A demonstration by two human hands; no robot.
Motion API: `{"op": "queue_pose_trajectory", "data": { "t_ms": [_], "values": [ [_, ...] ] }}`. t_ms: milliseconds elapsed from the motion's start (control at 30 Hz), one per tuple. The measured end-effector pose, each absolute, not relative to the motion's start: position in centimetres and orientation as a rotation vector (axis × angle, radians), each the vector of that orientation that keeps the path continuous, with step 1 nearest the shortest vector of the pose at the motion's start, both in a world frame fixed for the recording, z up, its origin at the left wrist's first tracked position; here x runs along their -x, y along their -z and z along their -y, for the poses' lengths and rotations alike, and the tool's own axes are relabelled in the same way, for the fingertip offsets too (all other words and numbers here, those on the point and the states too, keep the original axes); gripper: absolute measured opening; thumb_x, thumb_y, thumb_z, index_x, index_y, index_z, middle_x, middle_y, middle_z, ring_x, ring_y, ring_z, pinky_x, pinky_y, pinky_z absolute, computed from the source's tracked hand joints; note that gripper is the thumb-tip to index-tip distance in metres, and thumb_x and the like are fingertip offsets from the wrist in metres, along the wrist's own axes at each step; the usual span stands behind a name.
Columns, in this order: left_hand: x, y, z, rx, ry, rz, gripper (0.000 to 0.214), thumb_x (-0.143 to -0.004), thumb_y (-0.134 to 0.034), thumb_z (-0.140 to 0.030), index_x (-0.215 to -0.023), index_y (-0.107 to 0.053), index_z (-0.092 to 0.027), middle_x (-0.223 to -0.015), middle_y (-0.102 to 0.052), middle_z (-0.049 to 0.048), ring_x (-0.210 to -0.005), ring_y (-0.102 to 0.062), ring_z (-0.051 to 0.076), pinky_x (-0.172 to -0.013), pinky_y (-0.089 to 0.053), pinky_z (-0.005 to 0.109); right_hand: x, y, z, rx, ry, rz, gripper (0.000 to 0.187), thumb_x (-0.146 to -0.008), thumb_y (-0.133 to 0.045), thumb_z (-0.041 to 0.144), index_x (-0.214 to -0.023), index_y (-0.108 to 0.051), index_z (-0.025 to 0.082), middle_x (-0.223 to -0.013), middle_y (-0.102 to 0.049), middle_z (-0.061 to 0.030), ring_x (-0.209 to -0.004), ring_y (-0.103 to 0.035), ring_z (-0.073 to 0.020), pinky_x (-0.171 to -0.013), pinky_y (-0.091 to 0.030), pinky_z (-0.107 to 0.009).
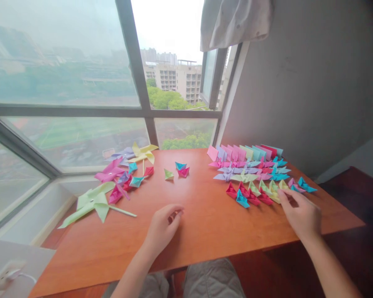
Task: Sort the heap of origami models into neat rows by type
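Right hand at origami row, grip unclear; left hand palm hidden.

I see a wooden table against big grey-framed windows — hazy daylight coming in — and a plain grey wall at right.

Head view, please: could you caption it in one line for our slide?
Right hand reaches into rows of folded paper pieces on a wooden table; left hand rests near paper pinwheels.

Head camera looks forward and down over the near table.
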State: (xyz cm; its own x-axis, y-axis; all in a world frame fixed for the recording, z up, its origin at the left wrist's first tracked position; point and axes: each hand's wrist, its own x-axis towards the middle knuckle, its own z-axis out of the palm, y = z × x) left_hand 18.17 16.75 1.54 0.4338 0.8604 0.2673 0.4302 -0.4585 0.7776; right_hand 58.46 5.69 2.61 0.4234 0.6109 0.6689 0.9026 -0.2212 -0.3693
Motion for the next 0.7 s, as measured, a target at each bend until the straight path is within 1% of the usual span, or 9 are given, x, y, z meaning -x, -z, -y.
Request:
{"op": "queue_pose_trajectory", "data": {
  "t_ms": [100,200,367,500,633,700],
  "values": [
    [-17.0,-2.0,-18.0,-2.096,-0.932,-1.188,0.021,-0.087,-0.051,-0.023,-0.092,-0.071,-0.019,-0.082,-0.075,0.0043,-0.065,-0.067,0.016,-0.058,-0.051,0.024,-54.3,-3.0,-7.1,1.799,0.354,1.422,0.031,-0.090,-0.053,0.044,-0.085,-0.071,0.020,-0.085,-0.074,-0.0065,-0.070,-0.067,-0.0187,-0.068,-0.051,-0.028],
    [-15.2,-2.9,-19.7,-2.202,-0.927,-1.413,0.022,-0.086,-0.050,-0.023,-0.095,-0.070,-0.019,-0.085,-0.074,0.0051,-0.066,-0.067,0.018,-0.059,-0.051,0.027,-50.3,-2.5,-7.9,1.674,0.164,1.542,0.024,-0.093,-0.053,0.036,-0.086,-0.069,0.021,-0.083,-0.072,-0.0047,-0.071,-0.066,-0.0176,-0.069,-0.051,-0.028],
    [-13.3,-4.5,-22.2,-2.351,-0.836,-1.693,0.023,-0.087,-0.050,-0.026,-0.100,-0.068,-0.018,-0.092,-0.073,0.0059,-0.073,-0.068,0.021,-0.062,-0.049,0.029,-45.9,-0.5,-8.7,1.579,-0.102,1.714,0.023,-0.095,-0.048,0.031,-0.085,-0.067,0.021,-0.075,-0.068,-0.0024,-0.063,-0.061,-0.0147,-0.064,-0.049,-0.026],
    [-14.2,-4.7,-23.5,-2.421,-0.719,-1.703,0.021,-0.089,-0.051,-0.027,-0.099,-0.068,-0.020,-0.095,-0.073,0.0047,-0.075,-0.069,0.019,-0.062,-0.047,0.027,-44.5,0.9,-8.9,1.583,-0.203,1.771,0.023,-0.096,-0.046,0.029,-0.086,-0.065,0.021,-0.072,-0.064,-0.0014,-0.062,-0.059,-0.0144,-0.063,-0.047,-0.026],
    [-16.5,-4.6,-24.5,-2.489,-0.653,-1.664,0.020,-0.089,-0.053,-0.029,-0.101,-0.068,-0.023,-0.092,-0.074,0.0033,-0.077,-0.069,0.020,-0.059,-0.044,0.026,-44.3,1.5,-8.9,1.583,-0.262,1.760,0.022,-0.096,-0.047,0.028,-0.086,-0.065,0.021,-0.073,-0.064,-0.0015,-0.064,-0.059,-0.0146,-0.062,-0.044,-0.026],
    [-17.8,-4.6,-24.9,-2.518,-0.621,-1.655,0.020,-0.090,-0.054,-0.030,-0.103,-0.067,-0.024,-0.092,-0.074,0.0029,-0.078,-0.069,0.020,-0.060,-0.043,0.026,-44.3,1.6,-8.9,1.587,-0.281,1.734,0.021,-0.095,-0.047,0.028,-0.086,-0.065,0.021,-0.073,-0.064,-0.0014,-0.064,-0.058,-0.0143,-0.062,-0.044,-0.025]
  ]
}}
